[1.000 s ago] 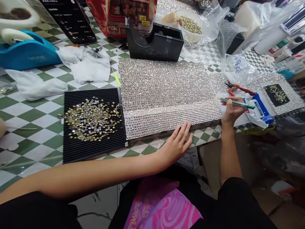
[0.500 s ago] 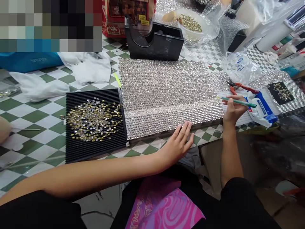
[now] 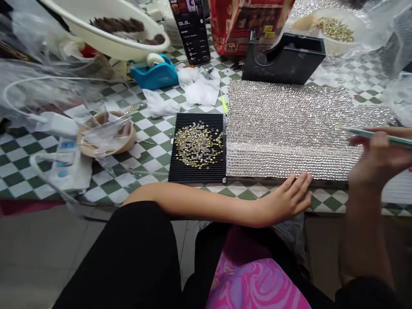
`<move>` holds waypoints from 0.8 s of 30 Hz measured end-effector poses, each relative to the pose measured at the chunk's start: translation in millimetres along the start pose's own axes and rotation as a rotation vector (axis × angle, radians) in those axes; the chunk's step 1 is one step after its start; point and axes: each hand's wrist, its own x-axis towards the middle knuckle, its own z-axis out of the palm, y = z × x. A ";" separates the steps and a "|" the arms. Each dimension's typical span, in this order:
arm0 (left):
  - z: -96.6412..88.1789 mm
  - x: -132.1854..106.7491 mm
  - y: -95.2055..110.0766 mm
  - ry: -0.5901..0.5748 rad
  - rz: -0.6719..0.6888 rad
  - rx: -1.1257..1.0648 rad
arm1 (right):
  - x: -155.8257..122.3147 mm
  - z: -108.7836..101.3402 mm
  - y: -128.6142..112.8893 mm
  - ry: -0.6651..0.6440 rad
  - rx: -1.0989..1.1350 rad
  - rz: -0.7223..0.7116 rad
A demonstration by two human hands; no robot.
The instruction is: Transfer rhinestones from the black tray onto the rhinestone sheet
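A sheet covered in rows of silvery rhinestones [image 3: 289, 124] lies across the table. My left hand [image 3: 288, 199] rests with fingers stretched out on the sheet's near edge. Over the sheet's right part, my right hand [image 3: 376, 159] is closed round a slim green pen-like stick [image 3: 367, 132], whose pale yellowish tip points left just above or on the stones; whether it touches, I cannot tell. Left of the sheet sits a black ridged tray [image 3: 214, 175] with a heap of loose gold and clear rhinestones [image 3: 196, 146].
Behind the sheet stands a black tape dispenser [image 3: 286, 64], beside a red bag [image 3: 225, 30] and an upright phone [image 3: 193, 38]. A blue tape dispenser [image 3: 157, 77] and white cloths [image 3: 201, 88] lie behind the tray. Further left are a tan bowl [image 3: 128, 137] and a power strip [image 3: 69, 167].
The view has swung left, so everything sits further right in the picture. My right hand with the stick has come left over the stones; the left hand keeps its hold on the near edge.
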 end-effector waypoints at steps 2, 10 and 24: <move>-1.3 0.5 0.0 -0.031 0.016 -0.013 | -22.0 29.2 -17.3 -0.227 0.030 -0.055; -1.0 6.8 -3.9 -0.150 0.134 -0.182 | -79.6 119.9 -48.6 -1.119 0.017 -0.327; -0.4 4.8 -1.9 -0.132 0.105 -0.198 | -92.8 139.9 -42.5 -1.259 -0.101 -0.440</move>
